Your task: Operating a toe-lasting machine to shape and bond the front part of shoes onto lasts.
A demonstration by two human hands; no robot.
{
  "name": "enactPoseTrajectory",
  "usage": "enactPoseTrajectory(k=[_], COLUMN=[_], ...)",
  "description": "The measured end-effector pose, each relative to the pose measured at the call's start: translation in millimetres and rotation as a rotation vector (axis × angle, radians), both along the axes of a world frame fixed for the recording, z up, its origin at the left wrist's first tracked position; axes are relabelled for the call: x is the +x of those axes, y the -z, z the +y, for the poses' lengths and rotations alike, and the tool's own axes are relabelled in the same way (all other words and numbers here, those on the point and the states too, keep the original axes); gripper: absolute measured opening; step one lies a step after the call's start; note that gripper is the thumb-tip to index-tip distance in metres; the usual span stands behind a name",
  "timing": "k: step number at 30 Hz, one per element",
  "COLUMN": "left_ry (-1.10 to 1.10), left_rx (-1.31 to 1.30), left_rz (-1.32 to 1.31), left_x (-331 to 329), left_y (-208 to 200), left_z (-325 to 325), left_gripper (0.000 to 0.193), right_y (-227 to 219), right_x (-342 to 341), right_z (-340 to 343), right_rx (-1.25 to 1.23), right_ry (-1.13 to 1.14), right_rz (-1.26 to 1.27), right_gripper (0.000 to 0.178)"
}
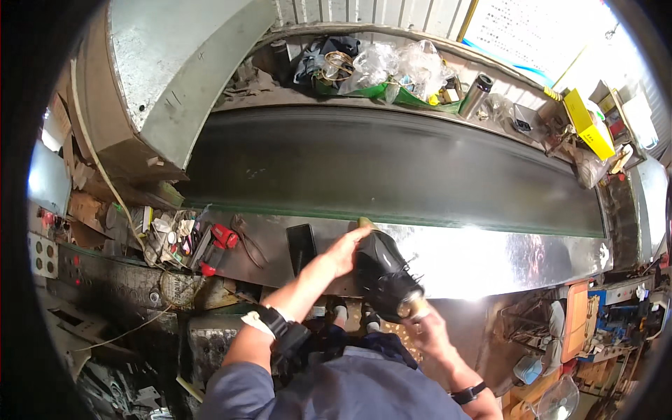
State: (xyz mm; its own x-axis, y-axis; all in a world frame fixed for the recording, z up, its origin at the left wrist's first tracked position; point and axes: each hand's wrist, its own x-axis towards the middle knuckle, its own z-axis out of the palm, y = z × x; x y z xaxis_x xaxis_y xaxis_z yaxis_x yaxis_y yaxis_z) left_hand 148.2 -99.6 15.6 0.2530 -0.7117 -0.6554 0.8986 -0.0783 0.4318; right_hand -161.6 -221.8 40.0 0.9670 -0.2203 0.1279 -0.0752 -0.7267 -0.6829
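A black shoe (381,264) is held at a tilt over the near edge of the metal ledge, with its toe pointing away from me. My left hand (343,250) grips it by the toe end, the fingers closed along its left side. At the ankle end, my right hand (428,330) is closed around a tan, rounded piece (413,306) at the shoe's opening; whether that piece is a shoe last I cannot make out. A black phone (302,246) lies on the ledge to the left of my left hand.
Beyond the metal ledge (490,262) runs a dark conveyor belt (392,168). Red-handled tool (224,236) and pliers (248,241) lie at left. Plastic bags (392,66), a thermos (477,96) and a yellow box (588,124) line the back shelf. A grey machine housing (189,63) stands far left.
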Motion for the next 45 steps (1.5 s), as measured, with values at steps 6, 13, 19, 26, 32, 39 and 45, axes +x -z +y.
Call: enactPoseTrajectory(k=[6, 13, 19, 26, 32, 39, 45], left_ry=[0.008, -0.042, -0.028, 0.048, -0.219, -0.618, -0.993], left_rx=[0.469, 0.714, 0.834, 0.849, 0.736, 0.829, 1.105], left_rz=[-0.859, -1.462, -1.209, -1.141, -1.075, -1.081, -1.014], left_x=[28, 8, -47, -54, -76, -112, -205], left_y=[40, 52, 43, 48, 0, -88, -154], left_z=[-26, -36, -32, -37, 14, 146, 327], left_gripper=[0.029, 0.034, 0.047, 0.055, 0.046, 0.047, 0.040], right_y=[61, 82, 84, 93, 27, -64, -99], right_x=[36, 56, -3, 1, 42, 113, 101], right_z=[30, 22, 11, 1, -17, 75, 251], right_rx=[-0.216, 0.376, 0.230, 0.402, 1.224, 0.997, 1.138], right_ry=[-0.032, 0.168, 0.028, 0.012, 0.145, 0.073, -0.492], right_rz=[-0.370, -0.137, -0.022, 0.022, 0.142, 0.582, 0.457], right_gripper=[0.059, 0.097, 0.097, 0.102, 0.096, 0.075, 0.049])
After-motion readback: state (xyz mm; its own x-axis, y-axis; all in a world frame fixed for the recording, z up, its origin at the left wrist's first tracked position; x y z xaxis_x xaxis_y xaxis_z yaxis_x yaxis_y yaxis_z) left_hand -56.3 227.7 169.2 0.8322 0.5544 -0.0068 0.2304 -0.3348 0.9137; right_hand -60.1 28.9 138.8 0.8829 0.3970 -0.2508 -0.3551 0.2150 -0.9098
